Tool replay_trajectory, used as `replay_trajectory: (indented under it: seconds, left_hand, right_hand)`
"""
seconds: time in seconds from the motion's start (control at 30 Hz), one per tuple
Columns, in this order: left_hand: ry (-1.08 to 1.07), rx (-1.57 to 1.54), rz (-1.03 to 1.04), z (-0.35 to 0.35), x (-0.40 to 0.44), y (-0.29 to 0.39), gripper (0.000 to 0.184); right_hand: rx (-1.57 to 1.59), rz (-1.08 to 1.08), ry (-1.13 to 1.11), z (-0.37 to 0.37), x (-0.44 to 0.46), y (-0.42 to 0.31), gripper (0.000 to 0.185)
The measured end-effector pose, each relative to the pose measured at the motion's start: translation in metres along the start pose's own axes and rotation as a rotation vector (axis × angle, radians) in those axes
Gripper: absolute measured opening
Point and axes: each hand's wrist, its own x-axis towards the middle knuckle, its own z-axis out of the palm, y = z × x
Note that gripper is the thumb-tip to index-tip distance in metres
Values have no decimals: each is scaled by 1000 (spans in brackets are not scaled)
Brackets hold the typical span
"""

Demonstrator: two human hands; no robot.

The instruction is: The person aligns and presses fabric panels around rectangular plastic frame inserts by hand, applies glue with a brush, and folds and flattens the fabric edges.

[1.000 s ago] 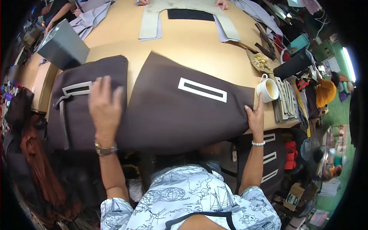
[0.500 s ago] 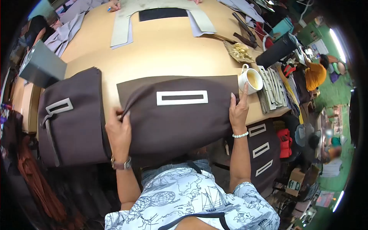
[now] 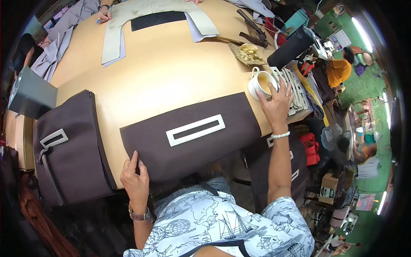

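A dark brown fabric piece point(image 3: 192, 154) lies flat on the table, with a white rectangular frame point(image 3: 196, 129) on it. My left hand point(image 3: 136, 180) touches its left edge, thumb and fingers apart. At the right stands a white cup point(image 3: 253, 88) with something yellowish inside. My right hand point(image 3: 277, 105) is over the cup's near right side with fingers spread; the fingertips reach its rim, and whether they dip inside I cannot tell. Further left is a stack of brown pieces point(image 3: 70, 162); its top piece bears a white frame and a narrow strip point(image 3: 52, 175).
Pale pattern pieces point(image 3: 115, 40) lie across the table point(image 3: 162, 85), near another person's hand point(image 3: 104, 16). A grey metal block point(image 3: 33, 94) stands at left. Right of the cup are stacked white frames point(image 3: 295, 92), a black cylinder point(image 3: 291, 47) and a hammer point(image 3: 253, 39).
My left hand has let go of the fabric's lifted left edge, which now lies flat. My right hand has moved from the fabric's right edge up onto the cup. The view has turned.
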Motion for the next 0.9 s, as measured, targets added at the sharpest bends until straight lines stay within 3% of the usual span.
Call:
replay_trajectory:
  seconds: [0.13,0.33,0.43,0.47,0.53,0.6,0.73,0.83,0.9]
  left_hand:
    - [9,3,33,0,0,-3,29]
    - [7,55,53,-3,-5,2,29]
    - [13,32,34,-3,-6,3,29]
    - [9,19,21,-3,-7,3,29]
    - [10,8,30,-4,-7,2,29]
    - [7,-13,29,-3,-6,2,29]
    - [2,-45,30,-5,-8,1,29]
    - [4,-70,28,-6,-10,0,29]
    - [5,-82,33,-7,-11,0,30]
  right_hand:
    - [-57,89,-270,6,23,16,75]
    - [-94,77,-522,-8,40,6,64]
    - [38,58,-126,-13,33,22,51]
    - [57,36,-38,-16,28,24,27]
    - [-22,-26,-106,-18,17,32,22]
    - [-68,-59,-191,-29,7,27,31]
    - [-55,-138,-114,-25,-9,19,31]
    - [68,-234,-159,-39,-20,-12,33]
    - [366,-251,-214,-47,-38,-47,41]
